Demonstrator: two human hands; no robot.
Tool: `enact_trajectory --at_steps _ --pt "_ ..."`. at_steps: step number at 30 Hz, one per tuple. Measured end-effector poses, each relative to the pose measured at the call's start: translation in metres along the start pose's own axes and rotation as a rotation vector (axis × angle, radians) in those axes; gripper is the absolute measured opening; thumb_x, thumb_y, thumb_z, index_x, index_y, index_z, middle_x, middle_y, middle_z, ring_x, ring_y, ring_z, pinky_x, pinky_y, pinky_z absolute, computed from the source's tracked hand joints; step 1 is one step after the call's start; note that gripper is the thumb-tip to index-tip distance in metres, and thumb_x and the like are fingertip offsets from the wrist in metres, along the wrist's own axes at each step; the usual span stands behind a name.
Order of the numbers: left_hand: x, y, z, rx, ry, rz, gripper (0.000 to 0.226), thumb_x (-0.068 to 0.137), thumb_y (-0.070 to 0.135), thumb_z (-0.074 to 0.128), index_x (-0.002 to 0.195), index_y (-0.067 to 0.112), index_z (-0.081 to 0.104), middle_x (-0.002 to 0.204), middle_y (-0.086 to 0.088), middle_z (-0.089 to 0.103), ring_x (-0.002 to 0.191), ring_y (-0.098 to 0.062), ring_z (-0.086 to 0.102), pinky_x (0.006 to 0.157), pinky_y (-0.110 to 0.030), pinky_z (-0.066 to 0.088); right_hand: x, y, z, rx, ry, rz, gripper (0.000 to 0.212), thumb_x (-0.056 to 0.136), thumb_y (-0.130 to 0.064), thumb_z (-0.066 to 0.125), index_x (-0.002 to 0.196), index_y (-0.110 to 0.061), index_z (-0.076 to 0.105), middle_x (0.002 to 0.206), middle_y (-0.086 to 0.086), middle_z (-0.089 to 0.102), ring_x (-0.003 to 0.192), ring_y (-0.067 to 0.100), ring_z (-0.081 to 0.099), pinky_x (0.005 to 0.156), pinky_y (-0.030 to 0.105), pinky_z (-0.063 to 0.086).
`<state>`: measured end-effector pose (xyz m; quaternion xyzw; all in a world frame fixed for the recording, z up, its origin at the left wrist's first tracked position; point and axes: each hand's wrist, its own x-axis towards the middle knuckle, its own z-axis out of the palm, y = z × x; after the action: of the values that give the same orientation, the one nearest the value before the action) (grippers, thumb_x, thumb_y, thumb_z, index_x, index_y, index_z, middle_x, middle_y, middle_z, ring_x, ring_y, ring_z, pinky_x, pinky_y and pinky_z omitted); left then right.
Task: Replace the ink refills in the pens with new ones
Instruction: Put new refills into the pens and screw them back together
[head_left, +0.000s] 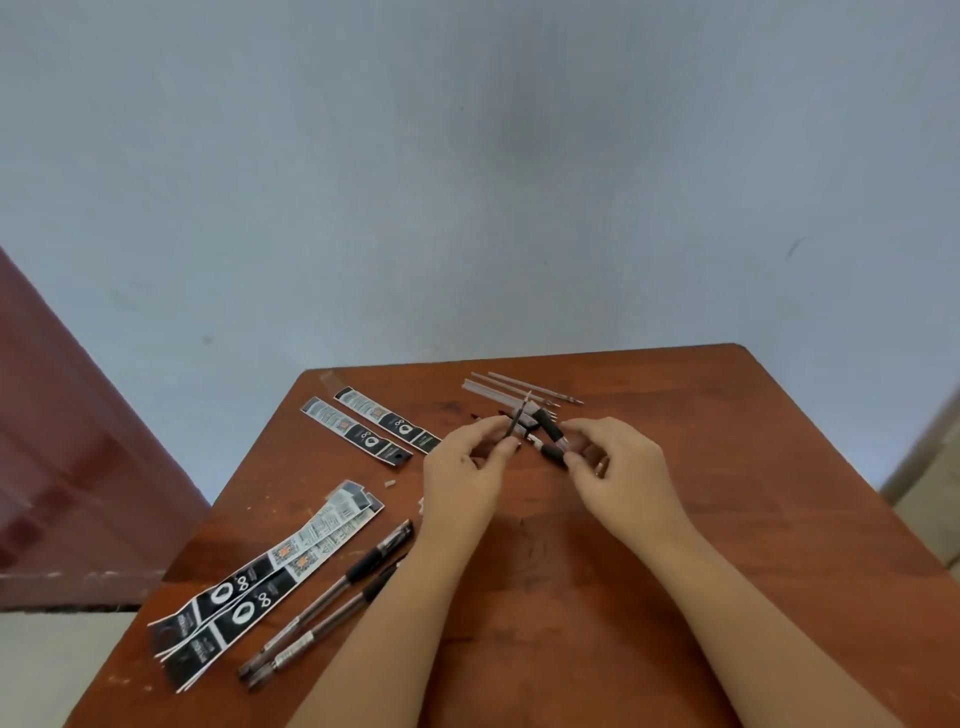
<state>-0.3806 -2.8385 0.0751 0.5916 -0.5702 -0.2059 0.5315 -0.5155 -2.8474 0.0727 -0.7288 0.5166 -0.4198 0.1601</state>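
Two hands over table centre. Left hand (462, 467) pinches thin ink refill (519, 415), tip pointing far. Right hand (618, 467) grips pen barrel (550, 434) by black grip section. Loose refills (524, 389) lie far, just beyond fingers. Two black-and-white refill packets (371, 423) far left, infinity-like mark visible, small print unreadable. More packets (260, 582) near left. Two assembled pens (327, 597) beside them on brown table (727, 519).

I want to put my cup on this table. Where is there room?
Bare brown wooden table lies right of the right hand, and near the front edge between the forearms. The left side is crowded with black-and-white refill wrappers and two black-grip pens; loose clear refills fill the far middle.
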Motion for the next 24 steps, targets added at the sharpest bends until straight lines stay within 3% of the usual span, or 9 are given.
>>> enact_trajectory --at_steps 4,7,10,13,18,24 --pt "-0.001 -0.011 -0.009 -0.069 0.012 -0.065 0.023 0.085 0.005 0.058 0.106 0.011 0.065 0.085 0.014 0.058 0.079 0.005 0.053 0.066 0.001 0.04 -0.005 -0.007 0.001 0.049 0.006 -0.05 0.025 0.078 0.002 0.058 0.101 -0.004 0.065 0.082 -0.002 0.054 0.065 -0.001 0.045 0.064 0.004 0.038" --pt "-0.005 -0.01 -0.013 -0.132 0.034 -0.093 0.02 0.087 0.005 0.054 0.102 0.016 0.063 0.081 0.013 0.058 0.076 0.003 0.053 0.066 -0.002 0.043 -0.009 -0.012 0.003 0.061 -0.008 -0.071 0.024 0.077 0.004 0.058 0.098 -0.004 0.066 0.081 -0.001 0.054 0.063 -0.003 0.044 0.066 0.006 0.038" --pt "-0.006 -0.007 -0.017 -0.196 0.062 -0.12 0.022 0.088 0.007 0.052 0.086 0.028 0.056 0.075 0.008 0.056 0.072 -0.003 0.053 0.07 -0.017 0.048 -0.012 -0.015 0.006 0.063 -0.019 -0.064 0.024 0.077 0.003 0.057 0.098 -0.005 0.066 0.081 -0.002 0.053 0.063 -0.002 0.045 0.065 0.005 0.04" --pt "-0.004 -0.008 -0.019 -0.272 0.076 -0.162 0.023 0.088 0.006 0.052 0.08 0.028 0.056 0.071 0.004 0.06 0.072 -0.009 0.058 0.075 -0.03 0.051 -0.012 -0.015 0.005 0.052 -0.02 -0.032 0.024 0.077 0.003 0.056 0.096 -0.005 0.066 0.08 -0.004 0.051 0.065 0.001 0.046 0.064 0.004 0.039" --pt "0.0 -0.008 -0.024 -0.445 0.176 -0.163 0.022 0.087 0.001 0.053 0.079 0.022 0.058 0.059 0.007 0.065 0.066 -0.004 0.062 0.074 -0.023 0.054 -0.011 -0.013 0.007 0.052 -0.042 -0.009 0.021 0.078 0.0 0.058 0.096 -0.003 0.067 0.072 -0.013 0.046 0.062 0.001 0.044 0.061 0.002 0.036" --pt "0.006 -0.009 -0.03 -0.715 0.345 -0.199 0.019 0.089 -0.001 0.047 0.08 0.013 0.055 0.062 0.006 0.067 0.06 -0.001 0.064 0.066 -0.016 0.055 -0.011 -0.008 0.011 0.022 -0.076 -0.024 0.024 0.08 -0.004 0.058 0.103 -0.004 0.066 0.076 -0.006 0.048 0.062 0.002 0.043 0.061 0.003 0.037"
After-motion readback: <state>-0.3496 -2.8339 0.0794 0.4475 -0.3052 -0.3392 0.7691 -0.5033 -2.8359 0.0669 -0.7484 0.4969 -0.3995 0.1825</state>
